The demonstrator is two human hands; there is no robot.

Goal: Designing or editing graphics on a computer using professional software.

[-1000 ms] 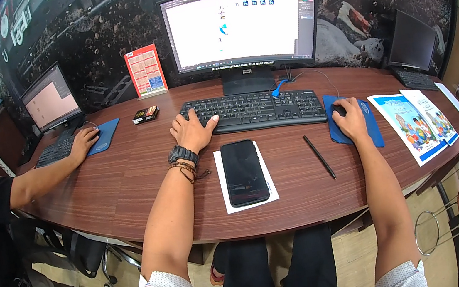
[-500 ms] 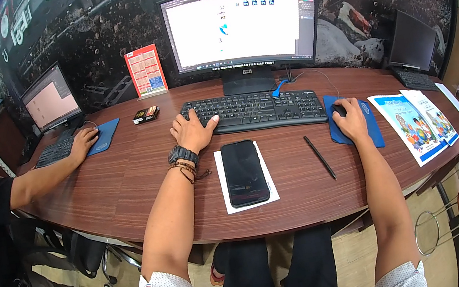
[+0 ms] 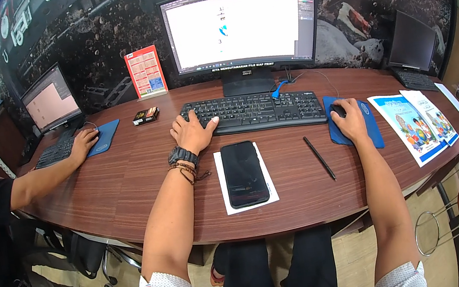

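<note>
My left hand (image 3: 193, 133) rests on the left end of a black keyboard (image 3: 265, 105), its fingers spread over the keys and the thumb stretched out to the right. On a blue mouse pad (image 3: 372, 129), my right hand (image 3: 351, 120) is curled over a dark mouse (image 3: 338, 109), mostly hidden beneath the palm. Behind the keyboard stands a curved monitor (image 3: 265, 25) showing a mostly white page with a few small marks. A black smartphone (image 3: 245, 174) lies on a white sheet (image 3: 273, 192) between my forearms. Right of it is a slim black pen (image 3: 319, 157).
Picture booklets (image 3: 411, 128) lie right of the mouse pad, near a dark second monitor (image 3: 413, 40). A red calendar card (image 3: 146, 71) and a small box (image 3: 146, 116) stand at back left. Farther left, a co-worker's hand (image 3: 84, 142) rests by another keyboard (image 3: 57, 151).
A row of small blue icons near the top of the monitor's white page has vanished. Both my hands stay in the same places.
</note>
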